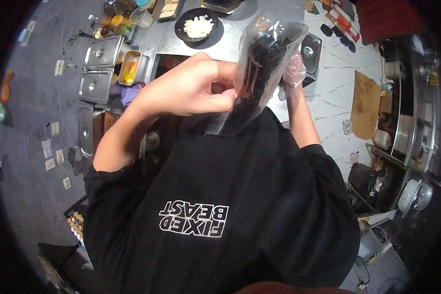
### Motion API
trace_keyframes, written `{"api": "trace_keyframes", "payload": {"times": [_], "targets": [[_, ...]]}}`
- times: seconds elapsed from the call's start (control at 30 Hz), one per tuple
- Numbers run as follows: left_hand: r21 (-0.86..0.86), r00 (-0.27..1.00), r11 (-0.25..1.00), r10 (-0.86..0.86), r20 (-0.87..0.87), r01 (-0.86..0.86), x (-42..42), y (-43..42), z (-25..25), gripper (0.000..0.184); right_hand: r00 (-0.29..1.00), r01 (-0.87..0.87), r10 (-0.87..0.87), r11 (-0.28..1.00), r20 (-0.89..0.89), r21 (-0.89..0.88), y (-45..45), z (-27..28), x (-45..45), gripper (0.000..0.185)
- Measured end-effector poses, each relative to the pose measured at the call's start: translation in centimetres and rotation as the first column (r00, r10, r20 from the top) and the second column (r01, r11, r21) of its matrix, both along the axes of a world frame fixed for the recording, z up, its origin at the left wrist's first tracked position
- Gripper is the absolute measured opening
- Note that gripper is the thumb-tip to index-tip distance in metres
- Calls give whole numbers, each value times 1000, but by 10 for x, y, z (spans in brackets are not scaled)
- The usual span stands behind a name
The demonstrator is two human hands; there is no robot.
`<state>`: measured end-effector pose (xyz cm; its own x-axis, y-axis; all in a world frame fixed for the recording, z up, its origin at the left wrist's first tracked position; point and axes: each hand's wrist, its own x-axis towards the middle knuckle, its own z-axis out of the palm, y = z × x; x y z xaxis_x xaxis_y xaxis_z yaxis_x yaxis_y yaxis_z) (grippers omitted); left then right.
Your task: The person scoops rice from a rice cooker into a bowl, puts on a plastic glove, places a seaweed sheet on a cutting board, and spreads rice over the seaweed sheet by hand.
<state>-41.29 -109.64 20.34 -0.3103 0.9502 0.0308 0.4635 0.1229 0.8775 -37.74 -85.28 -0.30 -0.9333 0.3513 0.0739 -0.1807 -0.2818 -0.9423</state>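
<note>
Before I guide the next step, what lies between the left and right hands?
In the head view, clear plastic spans the stretch between the left hand and the plastic-covered right hand; the left hand touches it.

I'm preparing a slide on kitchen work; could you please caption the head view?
Left hand pinching clear plastic beside a plastic-covered right hand, a black bowl of white food beyond.

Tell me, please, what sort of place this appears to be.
It looks like a kitchen, probably a commercial one: there are lidded metal pans in a row, a bare metal worktop, and a black bowl of chopped white food.
</note>
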Motion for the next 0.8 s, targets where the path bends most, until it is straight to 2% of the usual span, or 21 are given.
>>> {"api": "trace_keyframes", "payload": {"times": [0.17, 0.27, 0.33, 0.5, 0.6, 0.67, 0.73, 0.8], "targets": [[-42, 971, 999, -24, 237, 35, -3, 11, 2, 10, 1000, -30, 30, 999, 2, 28, 3, -13, -7, 57], [-36, 935, 999, 6, 354, 7, -2, 13, -3, 11, 997, -47, 54, 992, 56, -114, -2, -3, -7, 58], [-11, 939, 1000, 18, 343, -15, 2, 15, -7, 13, 995, -49, 67, 977, 80, -207, -6, 2, -6, 59], [-56, 876, 998, 44, 480, -20, 7, 15, -5, 10, 995, -55, 62, 995, 79, -82, -9, 11, -1, 58], [-91, 929, 994, 96, 357, -68, 6, 13, -5, 4, 995, -79, 84, 993, 51, -88, -14, 19, 0, 58], [-96, 967, 987, 145, 207, -127, 5, 11, -4, 7, 997, -76, 77, 991, 11, -112, -13, 5, -8, 59], [-61, 985, 986, 160, 70, -156, 4, 6, -3, 8, 998, -58, 56, 993, 14, 102, -9, -4, -9, 59], [3, 990, 991, 135, -50, -135, 3, 1, -3, 6, 999, -37, 36, 999, 18, 23, -17, 9, -3, 59]]}}
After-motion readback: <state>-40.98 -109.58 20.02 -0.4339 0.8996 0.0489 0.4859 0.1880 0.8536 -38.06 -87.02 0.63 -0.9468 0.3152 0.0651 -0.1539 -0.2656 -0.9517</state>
